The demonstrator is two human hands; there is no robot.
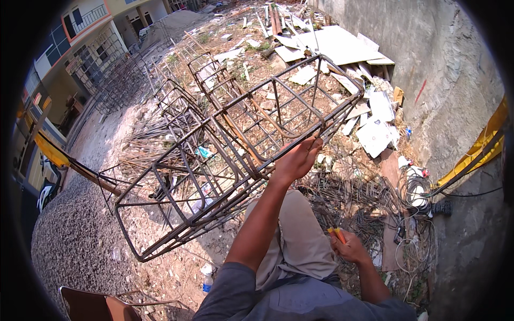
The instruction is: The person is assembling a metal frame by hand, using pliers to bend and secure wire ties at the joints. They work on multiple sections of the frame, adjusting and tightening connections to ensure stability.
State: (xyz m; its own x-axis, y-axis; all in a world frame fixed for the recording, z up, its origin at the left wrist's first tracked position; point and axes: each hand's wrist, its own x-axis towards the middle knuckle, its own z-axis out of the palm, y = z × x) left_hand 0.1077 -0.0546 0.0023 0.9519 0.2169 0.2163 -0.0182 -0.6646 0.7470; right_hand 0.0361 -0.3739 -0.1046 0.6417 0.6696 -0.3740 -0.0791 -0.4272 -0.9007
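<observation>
A long rebar cage (225,184) of dark steel bars and rectangular stirrups stretches diagonally before me, from lower left to upper right. My left hand (297,159) is closed around its near edge, right of the middle, by a stirrup corner. Lower down, beside my right knee, my right hand (350,247) is closed on pliers with orange and yellow handles (337,234). Their jaws cannot be made out against the ground. The pliers are apart from the cage. More narrow bar frames (179,99) run away behind the cage.
Loose rods (144,152) lie beyond the cage. White broken boards (337,45) pile up near the concrete wall (455,80) on the right. Tangled wire and cable (417,224) lie at its foot. Gravel (80,241), a brown chair (96,305) and a bottle (207,278) are at left.
</observation>
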